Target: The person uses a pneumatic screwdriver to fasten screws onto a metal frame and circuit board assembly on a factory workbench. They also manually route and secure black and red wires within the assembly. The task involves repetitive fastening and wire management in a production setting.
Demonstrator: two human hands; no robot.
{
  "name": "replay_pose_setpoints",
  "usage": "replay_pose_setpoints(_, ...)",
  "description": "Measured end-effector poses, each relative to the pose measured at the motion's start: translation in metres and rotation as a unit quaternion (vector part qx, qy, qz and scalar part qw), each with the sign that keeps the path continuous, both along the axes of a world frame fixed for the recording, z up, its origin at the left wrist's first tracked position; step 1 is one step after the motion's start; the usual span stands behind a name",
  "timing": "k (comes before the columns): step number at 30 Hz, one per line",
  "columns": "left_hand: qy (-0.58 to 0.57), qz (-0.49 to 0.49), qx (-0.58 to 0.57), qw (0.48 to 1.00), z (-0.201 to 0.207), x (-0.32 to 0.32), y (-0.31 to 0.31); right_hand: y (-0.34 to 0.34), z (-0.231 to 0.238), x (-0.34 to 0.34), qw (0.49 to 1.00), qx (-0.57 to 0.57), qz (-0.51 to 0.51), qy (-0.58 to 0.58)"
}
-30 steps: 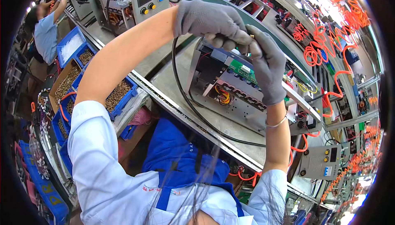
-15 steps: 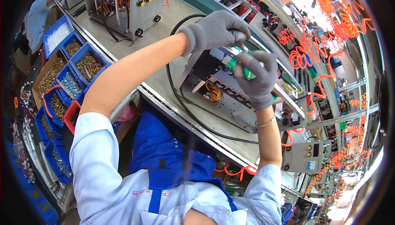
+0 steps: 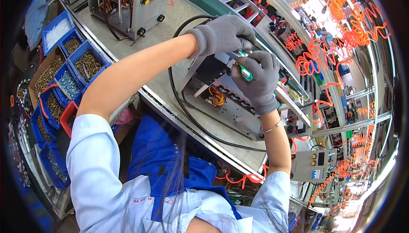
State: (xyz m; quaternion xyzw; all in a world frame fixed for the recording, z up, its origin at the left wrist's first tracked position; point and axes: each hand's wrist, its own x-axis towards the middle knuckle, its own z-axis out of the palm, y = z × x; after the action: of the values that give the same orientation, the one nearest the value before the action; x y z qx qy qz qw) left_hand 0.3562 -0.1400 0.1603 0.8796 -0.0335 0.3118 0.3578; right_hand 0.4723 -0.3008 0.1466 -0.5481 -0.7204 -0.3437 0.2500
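Both my hands wear grey knit gloves and meet above an open metal machine chassis [image 3: 232, 116] on the bench. My left hand [image 3: 226, 35] reaches over its far side, fingers curled down and closed; what they pinch, if anything, is hidden. Just nearer and to the right is my right hand [image 3: 257, 80], its fingers bent and closed. A small green piece with a pale stripe [image 3: 246, 73] shows against its thumb side; I cannot make out its kind. Inside the chassis lie a bundle of red and yellow wires [image 3: 217, 96] and a black block [image 3: 213, 69].
A black cable [image 3: 174, 86] loops around the chassis. Another machine [image 3: 138, 9] with yellow knobs stands at the far left. Blue bins [image 3: 87, 62] of screws line the left side. Orange coiled hoses [image 3: 313, 58] hang at right, above a grey control panel [image 3: 313, 165].
My right hand has shifted slightly left and turned, so the green piece shows more clearly beside its thumb. My left hand has lowered a little. The view has shifted slightly.
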Motion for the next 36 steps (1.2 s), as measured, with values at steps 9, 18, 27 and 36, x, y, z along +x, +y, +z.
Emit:
replay_pose_setpoints(9, -0.073, 0.102, 0.032, 0.992, 0.001, -0.002, -0.007, 0.002, 0.009, 0.001, 0.992, -0.046, -0.041, 0.113)
replay_pose_setpoints(18, 0.049, -0.083, -0.291, 0.952, 0.034, -0.007, -0.062, -0.015, 0.008, 0.021, 0.921, 0.002, 0.158, 0.356)
replay_pose_setpoints(27, -0.058, -0.060, -0.399, 0.913, 0.021, 0.029, -0.086, -0.019, 0.002, 0.028, 0.863, 0.135, 0.201, 0.443)
replay_pose_setpoints(36, -0.182, 0.226, 0.317, 0.903, -0.028, 0.071, -0.139, -0.134, -0.008, 0.037, 0.752, 0.231, 0.069, 0.614)
